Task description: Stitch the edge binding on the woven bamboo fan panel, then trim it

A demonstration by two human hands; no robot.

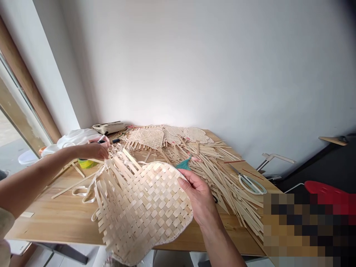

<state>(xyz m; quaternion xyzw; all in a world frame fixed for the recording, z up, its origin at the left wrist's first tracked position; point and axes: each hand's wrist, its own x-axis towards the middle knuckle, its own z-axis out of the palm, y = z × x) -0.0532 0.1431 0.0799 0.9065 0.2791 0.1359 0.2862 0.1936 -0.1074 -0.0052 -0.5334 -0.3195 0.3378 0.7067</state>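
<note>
A pale woven bamboo fan (141, 207), with loose strip ends at its left side, hangs tilted over the front of the wooden table (58, 218). My right hand (198, 196) grips its right rim, thumb on top, fingers behind. My left hand (93, 151) reaches left and is closed on thin strips at the fan's upper left end. A teal tassel (183, 164) shows just above my right thumb.
Loose bamboo strips (230, 185) cover the table's right half, with white-handled scissors (250, 183) on them. Finished woven fans (167, 136) lie at the back by the wall. White cloth (75, 138), a green tape roll (86, 163) and small tools sit back left. A red object (330, 191) is at right.
</note>
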